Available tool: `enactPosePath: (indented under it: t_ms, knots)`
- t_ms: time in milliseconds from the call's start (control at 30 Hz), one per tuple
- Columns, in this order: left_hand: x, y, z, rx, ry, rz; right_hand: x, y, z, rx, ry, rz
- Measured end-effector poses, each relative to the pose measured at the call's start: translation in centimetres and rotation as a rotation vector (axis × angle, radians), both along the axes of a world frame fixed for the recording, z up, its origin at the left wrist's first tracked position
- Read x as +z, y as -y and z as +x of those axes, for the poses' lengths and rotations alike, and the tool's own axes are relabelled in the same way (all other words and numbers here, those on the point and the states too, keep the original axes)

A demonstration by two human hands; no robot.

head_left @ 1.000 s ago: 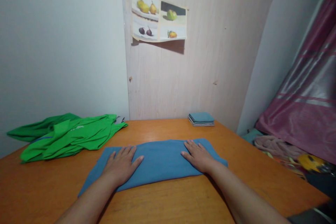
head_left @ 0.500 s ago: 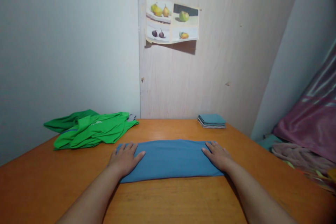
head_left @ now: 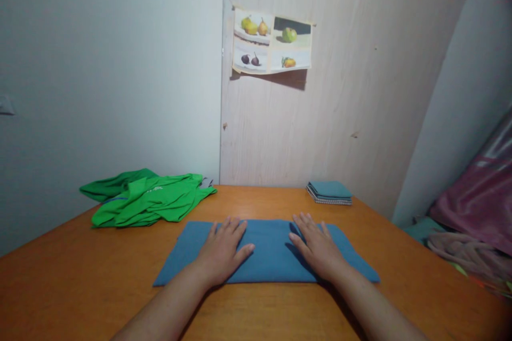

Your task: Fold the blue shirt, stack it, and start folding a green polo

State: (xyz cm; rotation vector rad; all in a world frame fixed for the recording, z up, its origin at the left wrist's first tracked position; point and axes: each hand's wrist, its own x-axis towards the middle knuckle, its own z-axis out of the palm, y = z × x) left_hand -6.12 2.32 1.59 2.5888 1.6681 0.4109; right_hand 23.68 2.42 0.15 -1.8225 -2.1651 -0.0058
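Note:
A blue cloth (head_left: 267,253), folded into a wide flat strip, lies across the orange-brown table in front of me. My left hand (head_left: 224,249) rests on its left half with the fingers stretched out and the thumb pointing inward. Over the right half is my right hand (head_left: 318,248), fingers spread, with a shadow beneath; whether its palm presses on the cloth I cannot tell. Neither hand grips anything. Both ends of the cloth show outside my hands.
A crumpled green garment (head_left: 154,200) lies at the table's (head_left: 256,311) back left. Folded cloths (head_left: 330,190) are stacked at the back right. Beyond the right edge are pink fabric (head_left: 472,197) and a brownish bundled cloth (head_left: 460,250). Fruit pictures (head_left: 272,40) hang on the wall behind.
Both hands have moved inward from the ends of the blue cloth toward its middle, uncovering the ends. The view has shifted slightly left and up.

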Motion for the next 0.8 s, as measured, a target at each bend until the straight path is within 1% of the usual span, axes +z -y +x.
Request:
enactPosePath:
  t_ms: [67,100,167,233,367,467,667,800]
  knots:
    - [-0.1,0.8,1.1,-0.114,0.001,-0.075,-0.2,0.5,-1.5,0.107,-0.011,-0.041]
    - [-0.2,1.2,1.5,-0.144,-0.006,-0.119,-0.4,0.7,-1.9,0.14,-0.011,-0.074]
    - [-0.3,1.6,1.9,-0.165,-0.024,-0.188,-0.9,0.9,-2.4,0.168,-0.001,-0.145]
    - [-0.4,1.7,1.9,-0.163,-0.031,-0.218,-1.5,0.9,-2.3,0.169,0.015,-0.189]
    - [-0.8,1.5,1.6,-0.172,-0.014,-0.231,-2.0,0.6,-2.0,0.171,0.026,-0.195]
    - [-0.8,1.4,1.5,-0.182,-0.003,-0.238,-1.9,0.6,-2.0,0.165,0.026,-0.204]
    - [-0.1,1.8,1.6,-0.173,-0.009,-0.26,-1.4,0.5,-1.8,0.115,0.014,-0.178]
    - [-0.2,1.7,1.7,-0.175,-0.004,-0.255,-1.4,0.4,-1.5,0.106,0.041,-0.218]
